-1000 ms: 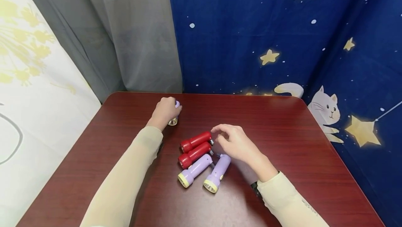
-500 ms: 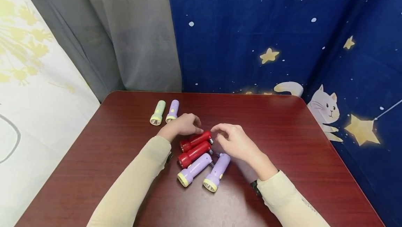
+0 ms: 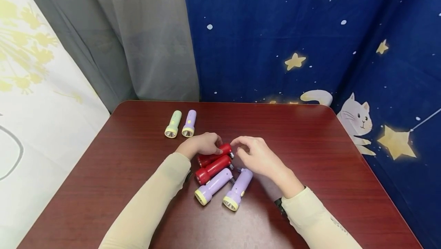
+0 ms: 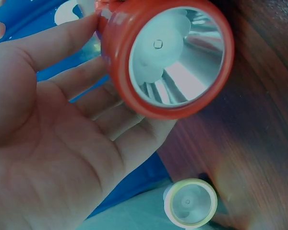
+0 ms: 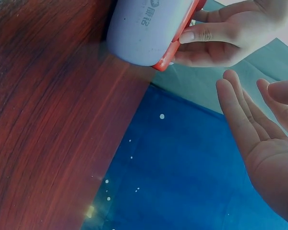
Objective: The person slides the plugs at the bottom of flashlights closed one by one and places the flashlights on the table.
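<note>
My left hand point(image 3: 203, 144) grips the farther red flashlight point(image 3: 226, 149), thumb on the near side and fingers on the far side. In the left wrist view, the lens end of that red flashlight point(image 4: 119, 62) points at the camera, between thumb and fingers. A second red flashlight point(image 3: 213, 170) lies alongside. Two lilac flashlights with pale yellow rims follow nearer me, one left point(image 3: 215, 186) and one right point(image 3: 238, 189). My right hand point(image 3: 260, 156) hovers by the red flashlights' tail ends, fingers loosely bent, holding nothing. The right wrist view shows this right hand point(image 5: 273, 148) apart from everything.
Farther back on the left, a green flashlight point(image 3: 173, 124) and a lilac flashlight point(image 3: 189, 123) lie side by side, lenses toward me. The dark red wooden table point(image 3: 293, 126) ends at a grey curtain point(image 3: 162, 50) and a blue star-patterned curtain point(image 3: 258, 50).
My left hand has let go of the lilac flashlight at the back, moved right and nearer, and taken hold of the farther red flashlight. The right hand has stayed put.
</note>
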`<action>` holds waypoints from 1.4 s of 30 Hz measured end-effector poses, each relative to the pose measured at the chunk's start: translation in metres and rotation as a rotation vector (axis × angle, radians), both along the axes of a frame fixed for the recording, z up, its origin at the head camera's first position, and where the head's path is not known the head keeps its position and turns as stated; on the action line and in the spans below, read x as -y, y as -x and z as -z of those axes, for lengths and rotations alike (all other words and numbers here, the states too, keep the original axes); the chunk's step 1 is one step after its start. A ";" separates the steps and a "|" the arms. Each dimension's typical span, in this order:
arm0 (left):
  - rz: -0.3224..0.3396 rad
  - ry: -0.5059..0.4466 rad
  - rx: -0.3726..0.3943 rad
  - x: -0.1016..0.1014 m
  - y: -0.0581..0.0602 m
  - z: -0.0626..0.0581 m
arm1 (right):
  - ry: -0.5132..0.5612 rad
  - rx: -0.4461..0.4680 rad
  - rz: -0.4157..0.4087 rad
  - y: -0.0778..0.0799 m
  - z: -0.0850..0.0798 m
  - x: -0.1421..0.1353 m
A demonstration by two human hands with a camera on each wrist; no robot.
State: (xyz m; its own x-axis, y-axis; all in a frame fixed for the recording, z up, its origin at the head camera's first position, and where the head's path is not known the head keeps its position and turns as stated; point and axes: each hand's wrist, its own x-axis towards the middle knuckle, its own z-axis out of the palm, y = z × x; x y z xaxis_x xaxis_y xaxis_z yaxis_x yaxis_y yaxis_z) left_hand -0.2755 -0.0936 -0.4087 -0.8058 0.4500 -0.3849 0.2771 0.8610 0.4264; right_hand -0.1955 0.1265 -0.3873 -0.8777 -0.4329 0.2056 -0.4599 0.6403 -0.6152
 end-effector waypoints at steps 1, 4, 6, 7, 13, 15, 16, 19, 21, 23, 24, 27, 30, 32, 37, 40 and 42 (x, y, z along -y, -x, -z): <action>-0.003 -0.005 0.000 0.000 0.000 0.000 | 0.001 -0.001 -0.001 0.000 0.000 0.000; -0.011 -0.019 -0.008 0.000 0.000 0.001 | 0.004 0.003 -0.007 0.001 0.001 0.001; -0.017 -0.027 -0.010 0.000 0.000 0.002 | 0.008 0.010 -0.010 0.001 0.001 0.002; -0.018 -0.029 -0.013 0.000 0.000 0.002 | 0.010 0.013 -0.011 0.001 0.001 0.002; -0.017 -0.039 -0.028 0.000 0.000 0.004 | 0.011 0.022 -0.012 0.001 0.000 0.004; -0.009 -0.048 -0.045 0.000 0.001 0.005 | 0.008 0.020 -0.012 0.001 0.000 0.004; -0.011 -0.051 -0.054 -0.001 0.001 0.005 | 0.007 0.017 -0.012 0.000 0.000 0.004; -0.026 -0.060 -0.084 -0.002 0.003 0.004 | 0.005 0.009 -0.013 0.000 -0.001 0.004; -0.049 -0.062 -0.097 -0.003 0.003 0.001 | 0.003 0.003 -0.012 0.000 -0.001 0.005; -0.057 -0.065 -0.112 -0.004 0.003 -0.003 | 0.001 -0.003 -0.011 0.000 -0.001 0.005; -0.057 -0.065 -0.121 -0.004 0.003 -0.005 | 0.001 -0.004 -0.010 0.000 -0.001 0.005; -0.053 -0.066 -0.135 -0.005 0.003 -0.007 | 0.001 -0.008 -0.009 0.000 -0.001 0.005; -0.056 -0.065 -0.139 -0.004 0.002 -0.008 | 0.002 -0.009 -0.011 0.001 -0.001 0.005; -0.073 -0.073 -0.144 -0.004 0.001 -0.009 | 0.005 -0.011 -0.015 0.001 -0.002 0.005; -0.158 -0.092 -0.193 -0.006 -0.006 -0.017 | 0.014 -0.027 -0.029 0.001 -0.002 0.007; -0.206 -0.110 -0.226 -0.013 -0.014 -0.026 | 0.020 -0.025 -0.022 0.002 -0.004 0.010; -0.230 -0.142 -0.245 -0.018 -0.019 -0.033 | 0.031 -0.010 -0.008 0.002 -0.005 0.013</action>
State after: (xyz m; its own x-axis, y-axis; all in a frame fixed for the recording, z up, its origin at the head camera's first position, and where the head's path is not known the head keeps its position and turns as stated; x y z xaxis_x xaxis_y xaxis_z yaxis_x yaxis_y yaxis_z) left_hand -0.2566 -0.0758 -0.3754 -0.9526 0.2819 -0.1143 0.1924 0.8494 0.4915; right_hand -0.1974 0.1132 -0.3819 -0.8721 -0.4329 0.2282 -0.4713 0.6174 -0.6299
